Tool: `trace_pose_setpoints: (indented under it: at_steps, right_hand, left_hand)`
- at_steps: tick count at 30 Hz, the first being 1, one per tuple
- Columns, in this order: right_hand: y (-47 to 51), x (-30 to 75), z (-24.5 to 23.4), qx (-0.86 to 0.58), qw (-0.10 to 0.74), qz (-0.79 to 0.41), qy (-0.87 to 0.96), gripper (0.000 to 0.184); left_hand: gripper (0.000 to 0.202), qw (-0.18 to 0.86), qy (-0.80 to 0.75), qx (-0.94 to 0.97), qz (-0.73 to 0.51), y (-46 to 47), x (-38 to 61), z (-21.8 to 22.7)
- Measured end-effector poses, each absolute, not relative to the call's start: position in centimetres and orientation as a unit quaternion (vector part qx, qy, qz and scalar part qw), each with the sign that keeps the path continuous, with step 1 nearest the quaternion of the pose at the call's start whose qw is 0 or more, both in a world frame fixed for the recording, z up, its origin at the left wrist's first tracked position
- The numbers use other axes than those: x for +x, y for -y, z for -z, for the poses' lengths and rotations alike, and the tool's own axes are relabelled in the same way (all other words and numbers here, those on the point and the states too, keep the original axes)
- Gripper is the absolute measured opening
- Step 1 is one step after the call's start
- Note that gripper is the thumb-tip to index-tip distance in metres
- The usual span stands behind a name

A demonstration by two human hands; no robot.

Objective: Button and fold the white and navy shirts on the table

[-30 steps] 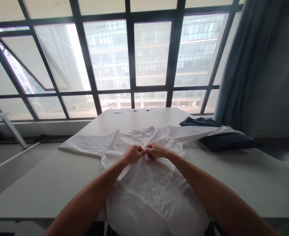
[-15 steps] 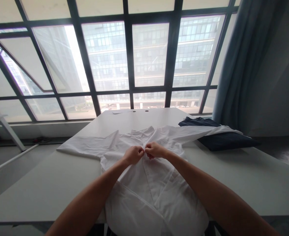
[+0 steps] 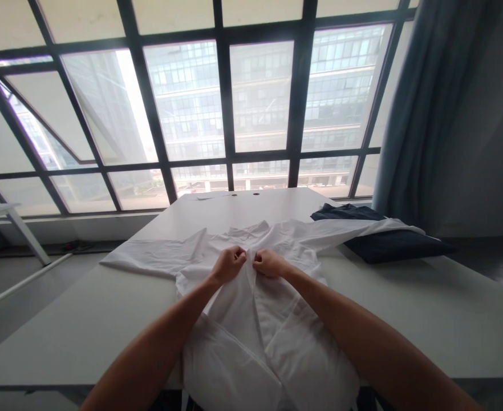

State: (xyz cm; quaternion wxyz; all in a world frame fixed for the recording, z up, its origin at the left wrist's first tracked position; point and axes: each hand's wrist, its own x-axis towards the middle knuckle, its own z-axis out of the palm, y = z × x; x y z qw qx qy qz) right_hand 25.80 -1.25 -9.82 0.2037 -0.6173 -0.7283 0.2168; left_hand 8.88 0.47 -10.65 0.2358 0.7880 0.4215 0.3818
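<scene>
A white button-front shirt (image 3: 234,325) lies spread on the white table (image 3: 405,308) with its collar away from me and its sleeves out to both sides. My left hand (image 3: 229,265) pinches the shirt's left front edge just below the collar. My right hand (image 3: 268,263) pinches the other front edge, a small gap from my left hand. Below my hands the two fronts part along the middle. The buttons are too small to make out.
A dark navy folded garment (image 3: 390,244) lies at the table's right side under the shirt's sleeve. A large gridded window (image 3: 260,97) stands beyond the table, with a blue-grey curtain (image 3: 422,114) at right. A small white table (image 3: 7,214) stands at far left.
My hands have drawn slightly apart, and my left hand has moved up and left. The shirt's two front edges now separate visibly down the middle.
</scene>
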Motion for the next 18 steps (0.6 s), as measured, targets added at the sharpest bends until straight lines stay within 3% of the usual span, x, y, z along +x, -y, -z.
trace_pose_setpoints:
  at_steps: [4,8,10,14,18]
  right_hand:
    - [1.9,27.7,7.7,-0.689,0.056,-0.177,0.700,0.016]
    - [2.5,29.9,5.8,-0.729,-0.015,-0.156,0.666,0.009]
    - [2.9,30.0,5.2,-0.734,-0.003,-0.110,0.670,0.007]
    - [3.6,27.8,5.6,-0.654,0.106,0.002,0.749,0.031]
    - [3.3,25.6,7.6,-0.543,0.162,0.062,0.822,0.023]
  left_hand:
    - [0.017,0.283,-0.405,0.795,-0.353,-0.9,7.3,9.4]
    - [0.013,0.327,-0.390,0.844,-0.170,-0.8,5.9,8.9]
    - [0.013,0.311,-0.371,0.869,-0.097,-0.2,5.9,8.9]
    - [0.012,0.190,-0.345,0.917,-0.067,1.5,7.0,8.6]
    - [0.015,0.139,-0.335,0.931,-0.041,2.5,7.7,8.0]
